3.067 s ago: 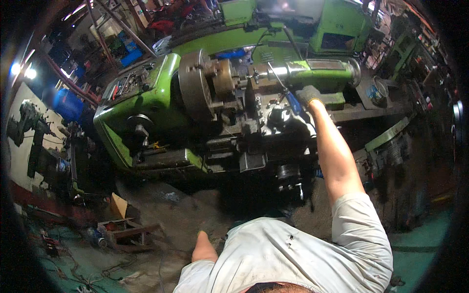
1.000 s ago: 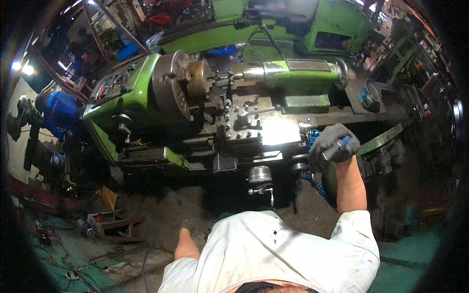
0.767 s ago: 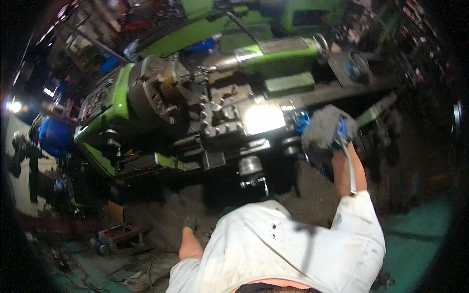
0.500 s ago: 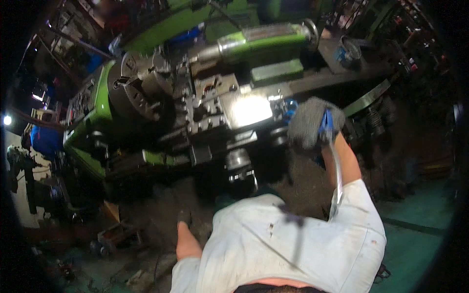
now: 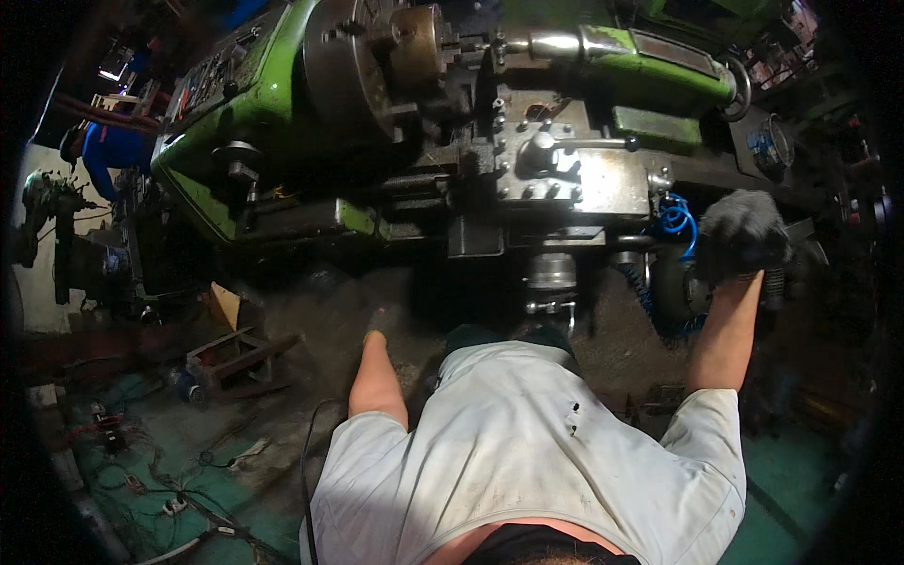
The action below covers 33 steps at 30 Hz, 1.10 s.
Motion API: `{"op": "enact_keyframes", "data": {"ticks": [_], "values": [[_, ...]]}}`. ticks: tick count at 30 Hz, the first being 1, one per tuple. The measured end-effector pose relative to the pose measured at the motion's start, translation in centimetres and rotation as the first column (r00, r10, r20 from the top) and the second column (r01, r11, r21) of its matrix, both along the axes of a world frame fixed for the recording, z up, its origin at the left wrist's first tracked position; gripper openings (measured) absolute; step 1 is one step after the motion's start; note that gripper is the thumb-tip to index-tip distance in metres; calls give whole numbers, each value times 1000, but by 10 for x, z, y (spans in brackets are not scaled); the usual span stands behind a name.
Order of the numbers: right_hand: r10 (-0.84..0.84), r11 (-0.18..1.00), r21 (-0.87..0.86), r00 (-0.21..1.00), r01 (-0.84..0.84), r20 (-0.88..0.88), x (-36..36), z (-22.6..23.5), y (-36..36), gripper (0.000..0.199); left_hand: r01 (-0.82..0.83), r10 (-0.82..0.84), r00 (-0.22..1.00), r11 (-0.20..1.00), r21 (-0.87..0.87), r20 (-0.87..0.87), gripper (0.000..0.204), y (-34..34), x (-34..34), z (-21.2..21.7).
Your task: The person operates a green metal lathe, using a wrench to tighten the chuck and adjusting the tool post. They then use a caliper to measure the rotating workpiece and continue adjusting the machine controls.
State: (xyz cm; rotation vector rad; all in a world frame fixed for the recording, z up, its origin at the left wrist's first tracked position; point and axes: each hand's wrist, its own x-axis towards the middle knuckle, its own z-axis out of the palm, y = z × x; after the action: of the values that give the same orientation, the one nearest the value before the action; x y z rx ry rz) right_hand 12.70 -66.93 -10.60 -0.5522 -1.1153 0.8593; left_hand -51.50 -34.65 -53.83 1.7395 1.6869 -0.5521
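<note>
My right hand (image 5: 744, 231), in a dark grey glove, is beside the right end of a green lathe's carriage. Motion blurs its fingers, and I cannot make out anything in it. A coiled blue air hose (image 5: 676, 217) hangs just left of this glove. On the carriage sits a square tool post (image 5: 539, 160) with a ball-ended lever (image 5: 593, 144). The big chuck (image 5: 344, 71) is farther left, with a brownish round workpiece (image 5: 416, 45) at its face. My left forearm (image 5: 379, 381) reaches forward below the lathe bed; its hand is a dark smear against the floor.
The green tailstock (image 5: 650, 66) stands at the back right, near a wire basket (image 5: 770, 146) with blue stuff inside. A cross-slide handwheel (image 5: 551, 273) juts toward me. Cables (image 5: 188, 513) and a rusty metal frame (image 5: 240, 363) lie on the floor at left. A person in blue (image 5: 113, 155) is at far left.
My view has turned, so the lathe sits higher and farther right. The blue air blow gun earlier in my right hand no longer shows there. That hand has moved right.
</note>
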Motion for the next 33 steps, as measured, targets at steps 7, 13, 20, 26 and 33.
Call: {"op": "enact_keyframes", "data": {"ticks": [7,13,20,26,33], "values": [[-216,880,-423,975,216,49,-43,31,23,43,-90,90,994,996,2,67,69,38,41,26],[-611,653,-317,726,688,316,-71,49,83,74,-96,43,975,966,241,216,75,62,79,47],[-584,366,-170,368,915,723,-90,30,172,77,-318,241,928,910,267,284,78,68,159,68],[-314,450,172,-25,876,949,-85,4,173,83,-205,82,964,832,516,251,62,67,192,47],[-213,483,183,-87,856,973,-87,15,166,84,-119,59,992,725,678,111,44,81,206,51]]}}
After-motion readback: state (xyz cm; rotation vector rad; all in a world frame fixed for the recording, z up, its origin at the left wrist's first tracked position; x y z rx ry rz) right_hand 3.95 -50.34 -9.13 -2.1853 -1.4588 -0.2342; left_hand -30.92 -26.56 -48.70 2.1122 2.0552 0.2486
